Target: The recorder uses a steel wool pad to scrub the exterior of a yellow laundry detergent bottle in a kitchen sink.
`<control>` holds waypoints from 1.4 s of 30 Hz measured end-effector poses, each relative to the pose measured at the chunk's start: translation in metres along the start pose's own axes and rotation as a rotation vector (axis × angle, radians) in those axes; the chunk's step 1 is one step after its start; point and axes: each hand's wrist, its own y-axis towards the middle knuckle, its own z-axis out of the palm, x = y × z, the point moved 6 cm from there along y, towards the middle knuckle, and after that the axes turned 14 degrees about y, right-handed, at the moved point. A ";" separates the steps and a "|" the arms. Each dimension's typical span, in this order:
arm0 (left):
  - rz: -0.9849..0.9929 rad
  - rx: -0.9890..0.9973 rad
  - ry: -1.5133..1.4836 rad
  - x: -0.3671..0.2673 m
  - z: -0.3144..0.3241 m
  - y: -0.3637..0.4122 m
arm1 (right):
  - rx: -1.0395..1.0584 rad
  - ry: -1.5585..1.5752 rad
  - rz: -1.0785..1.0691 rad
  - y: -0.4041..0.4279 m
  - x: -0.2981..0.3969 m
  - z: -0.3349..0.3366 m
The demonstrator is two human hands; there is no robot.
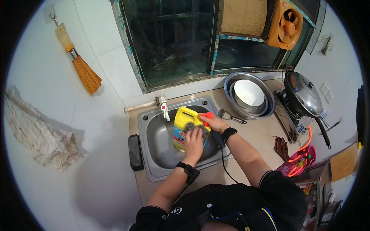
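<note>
A yellow plastic jug with a red cap and a blue and red label stands tilted in the stainless steel sink. My right hand grips it around the neck, just below the cap. Under the fingers of my left hand, a grey steel wool scrubber is pressed against the jug's side. That hand covers part of the label. Behind the jug, the white tap hangs over the basin.
Nested metal basins with a white bowl stand right of the sink, a peeler beside them. A lidded wok sits on the stove. A dark block lies along the sink's left rim. A bamboo brush hangs on the wall.
</note>
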 end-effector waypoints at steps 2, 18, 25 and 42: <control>-0.232 -0.067 0.027 0.029 -0.008 0.011 | 0.005 0.035 0.039 -0.015 0.013 0.030; 0.027 0.069 0.117 0.024 -0.015 0.003 | -0.096 0.261 -0.086 -0.043 0.017 0.030; 0.005 0.001 0.043 0.013 -0.016 0.029 | -0.089 0.107 -0.091 -0.049 0.017 0.045; -0.078 0.297 0.075 0.016 0.001 0.042 | -0.014 -0.022 -0.112 -0.052 0.016 0.052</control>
